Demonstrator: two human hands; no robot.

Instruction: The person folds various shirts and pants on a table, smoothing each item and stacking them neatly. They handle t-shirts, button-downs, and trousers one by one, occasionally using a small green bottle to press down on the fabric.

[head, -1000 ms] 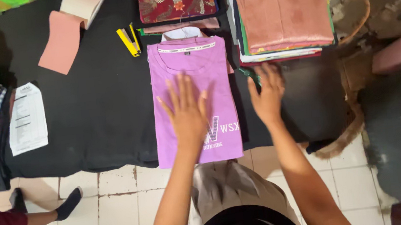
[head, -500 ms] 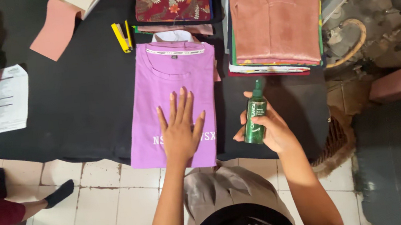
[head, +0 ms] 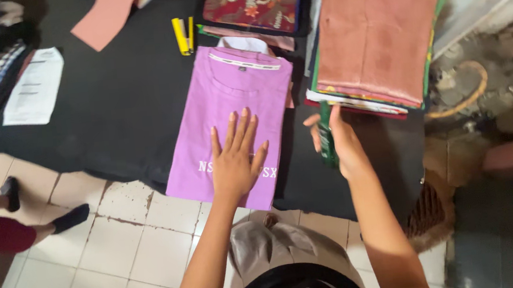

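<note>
Now, in the head view, the left hand [head: 236, 159] is lying flat, fingers spread, on the folded purple shirt [head: 228, 118], while the right hand [head: 339, 141], just right of that shirt, is clamping a green bottle [head: 327, 136] it was holding upright and clearer half a second ago.

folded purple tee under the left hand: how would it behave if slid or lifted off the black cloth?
The purple tee looks thin and soft, so probably floppy; lifted by one edge, its folds would likely open. Pressed flat under the left hand on the black cloth, it may drag rather than glide.
</note>
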